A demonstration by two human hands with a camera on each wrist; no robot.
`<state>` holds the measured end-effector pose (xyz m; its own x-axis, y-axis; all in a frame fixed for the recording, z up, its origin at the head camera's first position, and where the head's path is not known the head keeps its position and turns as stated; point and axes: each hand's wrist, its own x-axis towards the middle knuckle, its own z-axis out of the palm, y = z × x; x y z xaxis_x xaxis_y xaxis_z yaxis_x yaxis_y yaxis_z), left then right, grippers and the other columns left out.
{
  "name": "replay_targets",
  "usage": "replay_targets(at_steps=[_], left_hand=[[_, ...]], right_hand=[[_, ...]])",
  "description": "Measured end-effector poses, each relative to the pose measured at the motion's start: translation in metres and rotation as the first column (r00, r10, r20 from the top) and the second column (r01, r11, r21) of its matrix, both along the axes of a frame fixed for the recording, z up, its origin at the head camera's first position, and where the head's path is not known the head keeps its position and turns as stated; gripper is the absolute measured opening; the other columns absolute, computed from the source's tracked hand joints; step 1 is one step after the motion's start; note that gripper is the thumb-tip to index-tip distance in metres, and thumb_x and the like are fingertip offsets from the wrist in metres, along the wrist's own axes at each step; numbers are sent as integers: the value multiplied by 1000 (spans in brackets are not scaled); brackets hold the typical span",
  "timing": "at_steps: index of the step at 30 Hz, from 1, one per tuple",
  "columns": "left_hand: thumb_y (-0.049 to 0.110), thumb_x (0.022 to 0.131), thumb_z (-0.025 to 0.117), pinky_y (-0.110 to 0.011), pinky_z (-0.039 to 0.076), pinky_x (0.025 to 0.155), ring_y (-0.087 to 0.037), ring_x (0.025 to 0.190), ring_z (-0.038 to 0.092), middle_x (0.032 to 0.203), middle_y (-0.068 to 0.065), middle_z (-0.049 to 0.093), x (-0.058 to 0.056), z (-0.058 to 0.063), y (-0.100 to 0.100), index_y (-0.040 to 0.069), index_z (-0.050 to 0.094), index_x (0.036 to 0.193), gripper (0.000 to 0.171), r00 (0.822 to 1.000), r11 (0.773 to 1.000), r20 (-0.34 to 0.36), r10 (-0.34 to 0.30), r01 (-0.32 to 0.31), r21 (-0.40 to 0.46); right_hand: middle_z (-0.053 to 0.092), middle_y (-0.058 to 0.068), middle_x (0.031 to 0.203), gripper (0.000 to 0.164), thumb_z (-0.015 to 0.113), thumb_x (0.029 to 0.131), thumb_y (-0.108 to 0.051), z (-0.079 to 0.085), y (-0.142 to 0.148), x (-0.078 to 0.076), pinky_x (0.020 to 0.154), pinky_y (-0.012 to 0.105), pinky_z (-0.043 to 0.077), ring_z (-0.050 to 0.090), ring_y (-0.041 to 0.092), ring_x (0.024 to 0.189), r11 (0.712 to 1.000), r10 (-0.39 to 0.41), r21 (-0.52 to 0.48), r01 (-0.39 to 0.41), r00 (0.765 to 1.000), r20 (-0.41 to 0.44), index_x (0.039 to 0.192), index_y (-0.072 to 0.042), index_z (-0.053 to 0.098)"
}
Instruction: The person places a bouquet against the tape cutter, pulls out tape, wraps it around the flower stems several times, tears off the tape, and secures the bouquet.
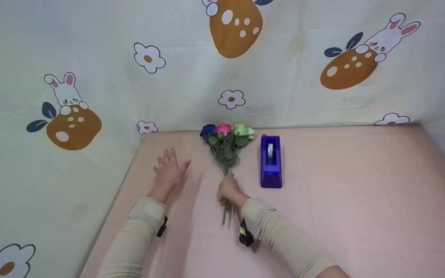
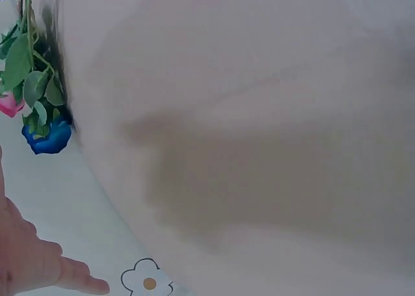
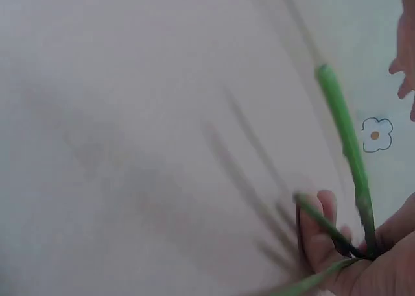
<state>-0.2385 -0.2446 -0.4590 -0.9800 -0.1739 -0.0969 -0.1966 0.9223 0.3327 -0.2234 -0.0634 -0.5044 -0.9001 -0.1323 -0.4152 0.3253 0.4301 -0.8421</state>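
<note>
My right hand (image 1: pixel 230 188) grips a bunch of artificial roses by the stems, with blue (image 1: pixel 208 132), pink (image 1: pixel 224 129) and pale green (image 1: pixel 242 129) blooms pointing away from me. In the right wrist view the cut stem ends (image 3: pixel 337 108) stick out of the curled fingers (image 3: pixel 314 237). To the left of the bunch, my left hand (image 1: pixel 169 170) is spread with straight fingers and holds nothing. The left wrist view has the blue rose (image 2: pixel 48 135) and leaves hanging at its upper left, apart from the left hand (image 2: pixel 32 263).
A blue-purple tape dispenser (image 1: pixel 271 173) stands on the pink-covered table (image 1: pixel 342 200), right of the roses. Behind the table's far edge rises a pale wall covering (image 1: pixel 184 92) printed with rabbits and flowers. Similar covering (image 1: pixel 45 185) runs along the left side.
</note>
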Motion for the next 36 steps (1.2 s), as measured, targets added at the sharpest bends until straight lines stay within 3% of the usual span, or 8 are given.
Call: replay_targets(at_steps=[7,12,17,22,25,29,33,36], left_hand=[[55,92,34,-66,6,102,-51,133,2,149,-26,2,1,2,-10,0,4,145,82,997,997,-1,75,-75,-8],[53,94,30,-67,6,101,-52,132,0,148,-28,1,6,7,-23,-2,2,144,80,991,991,16,129,-130,19],[52,95,26,-67,9,101,-53,132,3,147,-30,2,11,16,-32,-5,1,143,79,987,979,8,157,-157,126],[56,94,24,-67,11,101,-50,132,12,147,-29,5,10,27,-34,-1,2,144,79,985,966,-43,167,-155,207],[57,94,23,-67,12,101,-50,131,15,147,-28,7,9,31,-31,0,3,144,79,986,968,-49,157,-143,208],[56,94,23,-66,11,101,-49,132,13,148,-27,6,7,32,-24,1,3,145,78,991,972,-30,130,-121,199],[56,94,25,-66,10,102,-48,133,12,148,-26,6,3,33,-11,2,4,145,77,995,979,-35,90,-81,189],[56,94,26,-65,11,102,-47,133,10,149,-26,5,1,33,-1,2,5,145,77,998,983,-38,54,-47,180]], right_hand=[[39,4,69,40,25,98,-6,14,14,20,38,20,29,32,8,42,983,-53,-177,40,996,-70,134,9,18],[36,1,65,22,32,100,-14,24,48,38,42,21,31,33,10,47,979,36,-191,-77,977,-211,115,1,37],[38,0,72,11,37,99,-11,24,98,49,58,29,39,41,15,65,954,297,101,-282,845,-445,99,-1,43],[45,3,73,8,38,98,-11,18,153,52,58,31,42,43,16,66,823,565,377,-425,687,-457,100,-3,41],[44,0,70,13,31,100,-19,13,181,52,58,30,39,40,14,62,767,622,426,-479,716,-317,100,-9,41],[38,0,64,34,19,99,-37,10,202,47,64,32,36,39,15,60,759,583,410,-506,808,-84,92,-16,45],[60,7,93,46,17,98,-45,8,210,34,89,40,39,55,23,96,715,616,432,-550,787,-17,95,-16,53],[55,9,122,47,16,99,-43,6,215,27,103,43,32,44,26,122,671,666,451,-589,745,-18,104,-15,54]])
